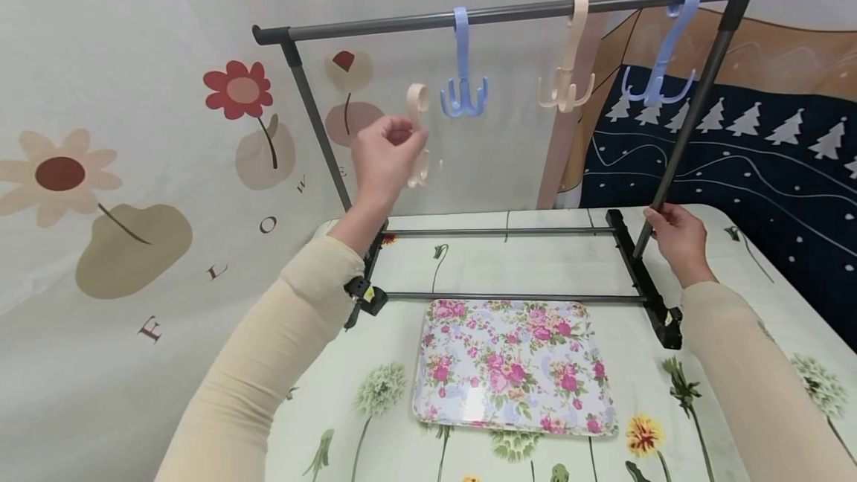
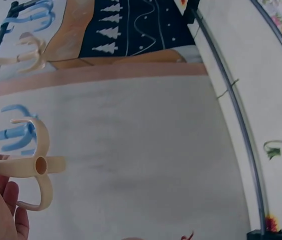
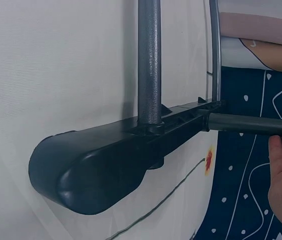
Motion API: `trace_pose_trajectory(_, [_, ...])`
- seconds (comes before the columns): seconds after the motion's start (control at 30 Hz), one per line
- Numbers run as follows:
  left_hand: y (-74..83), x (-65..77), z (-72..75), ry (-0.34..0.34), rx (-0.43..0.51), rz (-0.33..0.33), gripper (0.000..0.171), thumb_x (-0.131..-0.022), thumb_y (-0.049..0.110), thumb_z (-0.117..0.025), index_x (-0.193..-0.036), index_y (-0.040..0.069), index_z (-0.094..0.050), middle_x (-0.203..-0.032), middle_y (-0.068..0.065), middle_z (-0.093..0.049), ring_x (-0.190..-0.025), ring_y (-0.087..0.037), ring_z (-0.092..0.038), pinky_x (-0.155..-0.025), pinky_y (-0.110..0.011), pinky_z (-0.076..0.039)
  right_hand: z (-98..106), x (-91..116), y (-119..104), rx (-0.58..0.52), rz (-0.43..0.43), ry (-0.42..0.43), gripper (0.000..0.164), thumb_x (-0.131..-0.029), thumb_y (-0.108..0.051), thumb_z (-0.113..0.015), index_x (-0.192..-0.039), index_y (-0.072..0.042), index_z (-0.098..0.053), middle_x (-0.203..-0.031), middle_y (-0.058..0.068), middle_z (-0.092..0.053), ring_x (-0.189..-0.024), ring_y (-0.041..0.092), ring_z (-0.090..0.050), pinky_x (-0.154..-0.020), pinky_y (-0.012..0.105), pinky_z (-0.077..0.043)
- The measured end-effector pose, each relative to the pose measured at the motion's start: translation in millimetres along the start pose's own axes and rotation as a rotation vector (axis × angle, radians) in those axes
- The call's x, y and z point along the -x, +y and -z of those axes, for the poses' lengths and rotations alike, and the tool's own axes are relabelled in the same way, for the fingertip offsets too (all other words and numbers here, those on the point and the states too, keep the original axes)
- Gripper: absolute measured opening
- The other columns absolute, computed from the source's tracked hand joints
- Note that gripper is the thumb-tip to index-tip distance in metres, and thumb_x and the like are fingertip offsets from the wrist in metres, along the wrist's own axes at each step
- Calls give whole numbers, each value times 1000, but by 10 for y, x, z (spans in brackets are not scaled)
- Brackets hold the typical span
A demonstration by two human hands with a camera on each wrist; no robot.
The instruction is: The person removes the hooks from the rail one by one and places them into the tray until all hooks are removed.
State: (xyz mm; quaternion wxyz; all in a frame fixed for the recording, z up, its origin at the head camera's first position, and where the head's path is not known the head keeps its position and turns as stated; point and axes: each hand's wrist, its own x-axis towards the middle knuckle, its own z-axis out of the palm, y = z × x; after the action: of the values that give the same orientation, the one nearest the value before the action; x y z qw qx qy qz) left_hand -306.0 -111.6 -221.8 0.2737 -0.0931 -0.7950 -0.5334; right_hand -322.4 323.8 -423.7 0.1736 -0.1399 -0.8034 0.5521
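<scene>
In the head view my left hand (image 1: 387, 158) pinches a beige multi-prong hook (image 1: 418, 97) by its stem, its curved top upward. This hook is apart from the top bar (image 1: 375, 27) of a dark clothes rack, below and in front of it. The left wrist view shows its prongs (image 2: 41, 137) pointing away from the fingers. My right hand (image 1: 683, 242) grips the rack's right upright pole (image 1: 696, 103) low down, just above the black foot (image 1: 629, 251). Hanging from the bar are a blue hook (image 1: 462, 58), another beige hook (image 1: 569, 54) and a second blue hook (image 1: 666, 50).
A floral tray (image 1: 509, 370) lies on the flower-printed tablecloth (image 1: 361, 437) in front of the rack. Two lower rods (image 1: 509, 297) join the rack's feet. A printed curtain (image 1: 167, 21) hangs at the left and behind; a dark cloth with white trees (image 1: 730, 147) is at the right.
</scene>
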Motion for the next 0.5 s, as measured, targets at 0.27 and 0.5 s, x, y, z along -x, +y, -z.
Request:
trace_pose_trajectory(0.27, [-201,265,-273,-76,67,52,20,-87,16,-78,-98,1,-72,-90,-9,-72,-82,-17,-67,-77,-29,-56,-8,115,-130,52,-19,-13,56,-102,-44,-50,-138,-1,-52,-102,-11,-54,-98,6,-55,-100,37,-47])
trace_pose_trajectory(0.5, [-357,443,-499,-137,125,87,19,-86,16,-79,-96,2,-72,-90,-9,-72,-82,-18,-67,-79,-33,-56,-29,-22,25,47,-14,-9,56,-100,-49,-51,-138,-7,-54,-112,-2,-57,-105,13,-56,-99,33,-48])
